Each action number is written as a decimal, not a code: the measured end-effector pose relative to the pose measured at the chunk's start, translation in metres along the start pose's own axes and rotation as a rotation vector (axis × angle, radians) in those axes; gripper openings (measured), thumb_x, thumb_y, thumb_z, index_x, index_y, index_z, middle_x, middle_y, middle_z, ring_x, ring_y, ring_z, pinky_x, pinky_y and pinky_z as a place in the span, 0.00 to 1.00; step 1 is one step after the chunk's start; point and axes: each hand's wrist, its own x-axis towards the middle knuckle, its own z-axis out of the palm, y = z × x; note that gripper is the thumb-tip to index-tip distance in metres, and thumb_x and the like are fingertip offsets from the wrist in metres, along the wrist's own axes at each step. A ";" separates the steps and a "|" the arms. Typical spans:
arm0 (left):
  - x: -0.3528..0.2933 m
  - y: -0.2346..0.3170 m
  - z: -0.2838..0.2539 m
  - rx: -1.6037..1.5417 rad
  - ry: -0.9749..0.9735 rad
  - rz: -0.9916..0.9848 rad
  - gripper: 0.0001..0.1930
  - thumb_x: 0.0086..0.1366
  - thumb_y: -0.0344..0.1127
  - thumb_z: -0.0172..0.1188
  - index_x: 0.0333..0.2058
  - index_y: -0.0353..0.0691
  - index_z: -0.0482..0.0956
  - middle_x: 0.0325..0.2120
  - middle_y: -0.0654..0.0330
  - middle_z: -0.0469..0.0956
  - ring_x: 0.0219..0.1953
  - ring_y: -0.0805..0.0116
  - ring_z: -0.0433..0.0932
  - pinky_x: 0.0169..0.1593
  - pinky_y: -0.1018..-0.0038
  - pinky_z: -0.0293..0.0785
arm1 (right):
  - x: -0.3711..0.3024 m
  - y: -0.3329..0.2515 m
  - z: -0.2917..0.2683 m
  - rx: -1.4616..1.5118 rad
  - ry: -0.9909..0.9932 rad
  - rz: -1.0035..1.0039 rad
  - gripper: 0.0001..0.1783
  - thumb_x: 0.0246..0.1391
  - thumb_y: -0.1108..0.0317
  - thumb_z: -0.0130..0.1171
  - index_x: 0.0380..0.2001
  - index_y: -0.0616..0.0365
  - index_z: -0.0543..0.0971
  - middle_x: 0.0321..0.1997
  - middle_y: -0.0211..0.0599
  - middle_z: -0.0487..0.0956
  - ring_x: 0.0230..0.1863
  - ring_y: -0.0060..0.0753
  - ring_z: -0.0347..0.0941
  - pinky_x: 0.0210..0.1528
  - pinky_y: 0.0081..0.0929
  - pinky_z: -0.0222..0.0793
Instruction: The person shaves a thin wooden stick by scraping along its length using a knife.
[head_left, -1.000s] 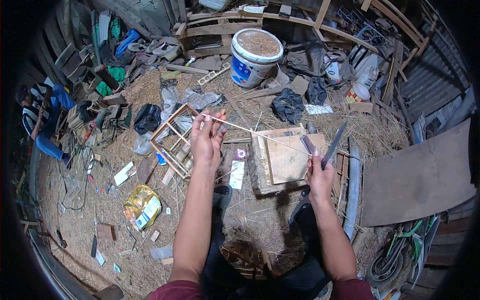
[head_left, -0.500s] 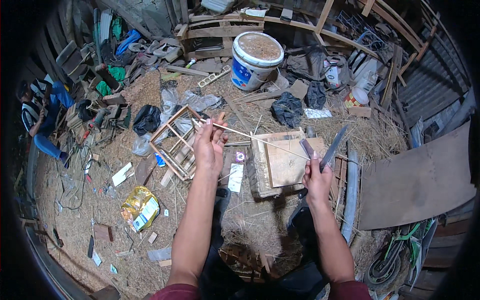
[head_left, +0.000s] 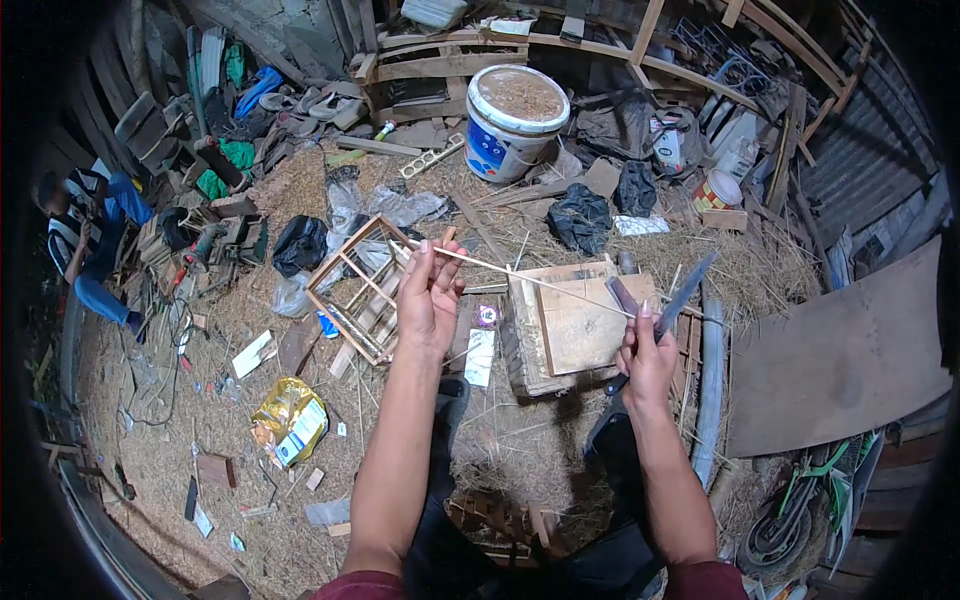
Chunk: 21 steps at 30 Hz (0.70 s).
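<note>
A long thin wooden stick (head_left: 540,278) stretches between my two hands, over a low wooden block with a flat board on top (head_left: 590,335). One end is pinched in the raised fingers of my left hand (head_left: 428,300). My right hand (head_left: 648,360) is closed around a knife (head_left: 687,292), its blade pointing up and to the right and its dark handle showing below the fist. The stick's other end meets my right thumb. A short, flat brownish piece (head_left: 622,297) sticks up beside that thumb; I cannot make out what it is. Near my left hand rests a small slatted wooden frame (head_left: 342,255).
A large white and blue bucket (head_left: 515,125) stands ahead. Black plastic bags (head_left: 580,220), a gold packet (head_left: 290,420) and wood scraps litter the straw-covered ground. At right lean a brown sheet (head_left: 840,360) and a small wheeled bike (head_left: 785,520). Another person (head_left: 95,240) sits at far left.
The view has shifted slightly, so the surroundings sit a little differently. Both hands keep nearly the same pose on the stick and knife.
</note>
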 end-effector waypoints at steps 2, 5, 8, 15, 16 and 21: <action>0.000 -0.002 0.001 -0.019 0.070 0.006 0.14 0.67 0.41 0.55 0.46 0.39 0.72 0.47 0.58 0.77 0.48 0.69 0.77 0.38 0.79 0.73 | -0.002 0.001 -0.002 -0.002 -0.039 -0.030 0.15 0.63 0.55 0.52 0.27 0.53 0.70 0.17 0.20 0.66 0.11 0.10 0.53 0.11 0.14 0.46; 0.001 -0.002 -0.002 -0.003 0.053 -0.009 0.15 0.67 0.37 0.54 0.49 0.38 0.71 0.50 0.56 0.76 0.50 0.68 0.76 0.39 0.78 0.73 | -0.006 0.005 -0.002 -0.033 -0.055 -0.137 0.12 0.63 0.59 0.54 0.29 0.55 0.71 0.18 0.19 0.65 0.11 0.09 0.53 0.12 0.14 0.47; 0.001 -0.005 -0.004 0.032 0.091 -0.017 0.15 0.66 0.34 0.55 0.50 0.37 0.70 0.49 0.56 0.76 0.50 0.68 0.76 0.39 0.78 0.73 | -0.010 0.007 -0.005 -0.086 -0.032 -0.244 0.08 0.61 0.64 0.56 0.32 0.57 0.73 0.19 0.19 0.66 0.15 0.08 0.56 0.15 0.13 0.50; -0.002 -0.029 0.016 0.189 0.081 0.054 0.14 0.62 0.29 0.59 0.46 0.37 0.71 0.42 0.58 0.79 0.42 0.74 0.77 0.37 0.80 0.72 | -0.015 0.015 -0.005 -0.323 0.006 -0.381 0.08 0.58 0.66 0.60 0.32 0.58 0.76 0.21 0.16 0.67 0.21 0.08 0.57 0.23 0.12 0.51; -0.005 -0.035 0.019 0.217 0.062 0.031 0.13 0.62 0.30 0.59 0.45 0.37 0.71 0.40 0.59 0.79 0.38 0.76 0.77 0.35 0.80 0.71 | -0.015 0.017 -0.004 -0.330 -0.006 -0.358 0.08 0.58 0.66 0.60 0.31 0.59 0.76 0.21 0.16 0.68 0.21 0.08 0.57 0.22 0.12 0.51; -0.013 -0.053 0.028 0.314 0.017 -0.104 0.12 0.62 0.31 0.59 0.44 0.38 0.72 0.37 0.60 0.81 0.35 0.77 0.78 0.30 0.81 0.70 | -0.025 0.015 0.002 -0.439 -0.094 -0.336 0.07 0.58 0.67 0.60 0.31 0.58 0.76 0.20 0.17 0.69 0.19 0.08 0.58 0.20 0.13 0.52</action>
